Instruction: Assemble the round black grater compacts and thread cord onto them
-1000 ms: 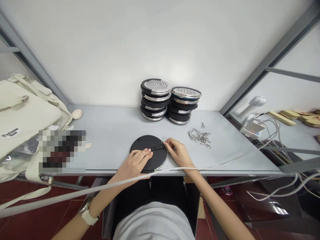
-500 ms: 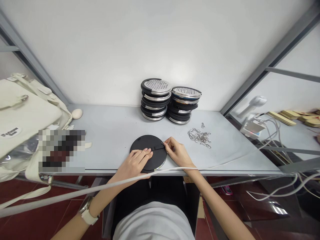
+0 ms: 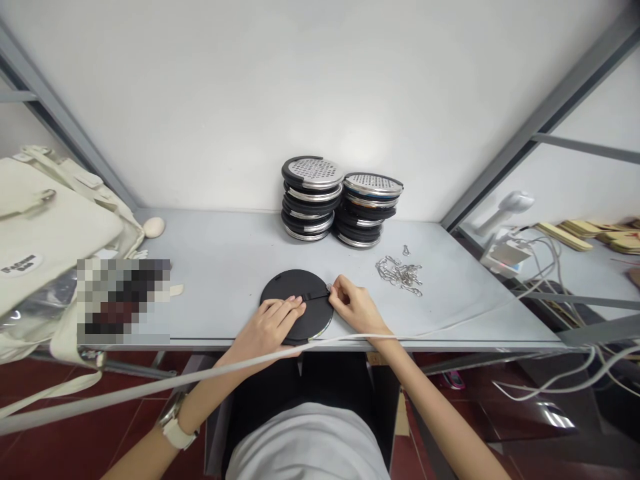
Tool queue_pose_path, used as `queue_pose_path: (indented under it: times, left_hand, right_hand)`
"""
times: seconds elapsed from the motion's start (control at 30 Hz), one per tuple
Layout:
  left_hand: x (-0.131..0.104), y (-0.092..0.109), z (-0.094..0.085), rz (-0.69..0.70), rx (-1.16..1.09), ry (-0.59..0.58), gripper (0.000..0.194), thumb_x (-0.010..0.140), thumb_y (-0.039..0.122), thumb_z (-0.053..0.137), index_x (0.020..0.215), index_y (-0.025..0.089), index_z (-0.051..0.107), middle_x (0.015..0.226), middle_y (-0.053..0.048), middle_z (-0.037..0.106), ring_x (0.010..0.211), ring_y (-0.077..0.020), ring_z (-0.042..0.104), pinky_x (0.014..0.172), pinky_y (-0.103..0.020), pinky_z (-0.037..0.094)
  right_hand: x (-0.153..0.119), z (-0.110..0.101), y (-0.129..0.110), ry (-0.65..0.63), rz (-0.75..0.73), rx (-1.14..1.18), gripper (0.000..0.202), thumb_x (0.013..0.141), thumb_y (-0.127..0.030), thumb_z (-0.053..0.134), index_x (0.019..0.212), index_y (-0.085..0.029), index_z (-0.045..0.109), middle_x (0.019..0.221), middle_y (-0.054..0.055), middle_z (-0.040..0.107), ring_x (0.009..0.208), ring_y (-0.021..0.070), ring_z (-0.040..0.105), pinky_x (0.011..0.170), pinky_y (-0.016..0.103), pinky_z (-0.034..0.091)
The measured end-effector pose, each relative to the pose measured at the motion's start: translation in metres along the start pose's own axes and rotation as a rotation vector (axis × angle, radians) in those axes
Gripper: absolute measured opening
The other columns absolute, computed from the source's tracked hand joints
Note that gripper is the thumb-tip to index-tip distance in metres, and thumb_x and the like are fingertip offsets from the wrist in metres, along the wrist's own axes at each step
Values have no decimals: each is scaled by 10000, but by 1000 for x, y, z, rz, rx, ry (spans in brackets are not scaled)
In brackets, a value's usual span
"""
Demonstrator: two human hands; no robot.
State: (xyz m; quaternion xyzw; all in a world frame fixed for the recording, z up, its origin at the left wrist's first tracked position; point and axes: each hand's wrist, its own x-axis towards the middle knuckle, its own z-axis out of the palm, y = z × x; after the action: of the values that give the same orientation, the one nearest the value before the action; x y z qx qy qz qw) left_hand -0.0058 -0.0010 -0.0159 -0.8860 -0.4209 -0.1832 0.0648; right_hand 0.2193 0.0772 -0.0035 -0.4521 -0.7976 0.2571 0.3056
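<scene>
A round black disc (image 3: 290, 287) lies flat near the table's front edge, a short black strap (image 3: 316, 295) running across it to its right rim. My left hand (image 3: 274, 321) grips the disc at its lower left, fingers pressed on the top beside the strap's inner end. At the right rim, my right hand (image 3: 356, 305) is closed in a pinch on a small metal clip (image 3: 329, 287) at the strap's outer end. The fingertips partly hide the clip. Right of that hand lies a loose pile of small metal clips (image 3: 400, 272).
Two stacks of round metal-and-black discs, the left stack (image 3: 311, 200) and the right stack (image 3: 367, 210), stand by the wall. A cream bag (image 3: 60, 227) and an egg-shaped object (image 3: 155, 227) are at left. A white cable (image 3: 200, 377) crosses in front of my forearms.
My right fingertips have shifted very slightly at the strap's end, and more of the metal clip shows above them. My left hand and the disc stay in place.
</scene>
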Motion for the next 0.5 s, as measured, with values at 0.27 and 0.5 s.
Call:
queue_pose_path:
  times: [0.27, 0.5]
  left_hand:
    - [1, 1, -3, 2, 9, -12, 612, 836, 376, 630, 1333, 86, 422, 1350, -155, 499, 1265, -284, 437, 967, -411, 390]
    - [1, 0, -2, 2, 7, 0, 611, 843, 381, 623, 1344, 102, 412, 1345, -160, 504, 1268, -286, 439, 960, -414, 398]
  right_hand:
    - [2, 1, 0, -19, 12, -89, 239, 890, -284, 419, 672, -211, 353, 534, -60, 409, 469, 91, 385, 522, 203, 283]
    - [2, 0, -1, -35, -21, -144, 199, 877, -241, 404, 682, -213, 375, 551, -48, 442, 476, 99, 396, 529, 204, 281]
